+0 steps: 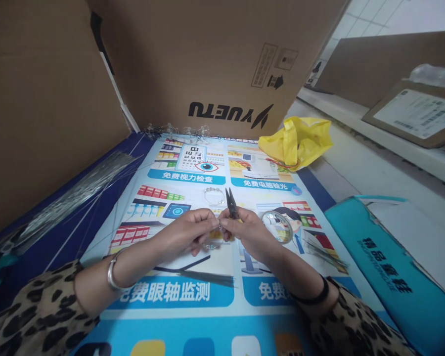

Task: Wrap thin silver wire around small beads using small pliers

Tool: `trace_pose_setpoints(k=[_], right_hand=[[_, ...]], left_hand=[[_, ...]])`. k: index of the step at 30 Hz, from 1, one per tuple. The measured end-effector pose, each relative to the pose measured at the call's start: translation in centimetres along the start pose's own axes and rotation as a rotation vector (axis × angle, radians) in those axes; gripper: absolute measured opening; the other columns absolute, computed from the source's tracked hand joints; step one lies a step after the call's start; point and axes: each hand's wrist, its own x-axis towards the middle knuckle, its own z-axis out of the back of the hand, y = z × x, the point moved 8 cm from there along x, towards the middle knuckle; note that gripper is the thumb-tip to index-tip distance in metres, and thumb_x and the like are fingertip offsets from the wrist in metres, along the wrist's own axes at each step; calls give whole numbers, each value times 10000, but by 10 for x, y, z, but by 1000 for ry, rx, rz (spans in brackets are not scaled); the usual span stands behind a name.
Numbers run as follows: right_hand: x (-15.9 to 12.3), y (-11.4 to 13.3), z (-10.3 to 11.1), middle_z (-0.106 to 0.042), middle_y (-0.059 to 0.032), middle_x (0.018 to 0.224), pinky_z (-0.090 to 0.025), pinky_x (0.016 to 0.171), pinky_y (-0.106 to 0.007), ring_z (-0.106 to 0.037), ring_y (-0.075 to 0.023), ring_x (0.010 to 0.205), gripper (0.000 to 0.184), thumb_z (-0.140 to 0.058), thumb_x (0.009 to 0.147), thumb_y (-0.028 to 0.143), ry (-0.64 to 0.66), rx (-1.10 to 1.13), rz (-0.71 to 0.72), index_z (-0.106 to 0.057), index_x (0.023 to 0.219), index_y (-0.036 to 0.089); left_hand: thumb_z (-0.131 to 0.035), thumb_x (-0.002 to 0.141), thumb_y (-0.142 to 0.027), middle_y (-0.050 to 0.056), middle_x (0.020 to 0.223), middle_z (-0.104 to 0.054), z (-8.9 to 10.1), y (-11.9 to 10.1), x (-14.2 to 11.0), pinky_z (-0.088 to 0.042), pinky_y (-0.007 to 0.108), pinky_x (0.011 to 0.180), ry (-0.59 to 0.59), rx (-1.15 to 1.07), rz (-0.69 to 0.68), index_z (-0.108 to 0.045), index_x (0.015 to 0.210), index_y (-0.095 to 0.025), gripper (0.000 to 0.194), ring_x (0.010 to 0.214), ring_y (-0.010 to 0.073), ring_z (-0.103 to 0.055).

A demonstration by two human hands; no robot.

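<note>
Centrally, left hand [188,230] and right hand [251,231] pinching tiny piece [220,226], right holding pliers [230,202], cardboard edge [233,131] well beyond.

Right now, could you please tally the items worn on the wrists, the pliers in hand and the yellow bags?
Wrist items: 2 (silver bangle, black band)
Pliers in the right hand: 1
Yellow bag: 1
Total: 4

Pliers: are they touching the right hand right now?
Touching. The head view shows the pliers held in the right hand, its fingers closed around them and their dark tips sticking out beyond the grip.
</note>
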Motion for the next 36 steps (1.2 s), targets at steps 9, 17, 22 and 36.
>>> trace_pose_setpoints(k=[9, 17, 22, 36], right_hand=[[-2, -4, 1, -524, 49, 549, -351, 519, -234, -457, -85, 508, 269, -693, 657, 381, -117, 7, -40, -548, 749, 174], [-4, 7, 4, -538, 34, 666, -378, 658, -258, -476, -101, 645, 192, -626, 732, 362, -92, -191, 86, -581, 773, 180], [-6, 9, 1, -542, 38, 668, -379, 690, -264, -481, -102, 666, 144, -618, 736, 323, -75, -260, 83, -579, 732, 183], [-6, 13, -1, -561, 23, 694, -397, 730, -282, -512, -121, 709, 121, -600, 738, 307, -127, -292, 135, -571, 720, 191]], left_hand=[[-584, 785, -358, -62, 490, -504, -5, 7, 2, -337, 148, 337, 30, 85, 15, -534, 789, -156, 208, 316, 23, -346], [-573, 765, -272, -57, 521, -475, 8, 1, 3, -394, 170, 387, -57, -63, -40, -498, 685, -164, 154, 373, 45, -433], [-554, 759, -248, -58, 498, -461, 6, 3, 4, -415, 197, 368, -85, -157, -25, -496, 696, -167, 118, 357, 58, -404], [-514, 777, -198, -6, 607, -519, 7, -8, 3, -370, 209, 530, -94, 57, -77, -524, 704, -142, 92, 546, 78, -475]])
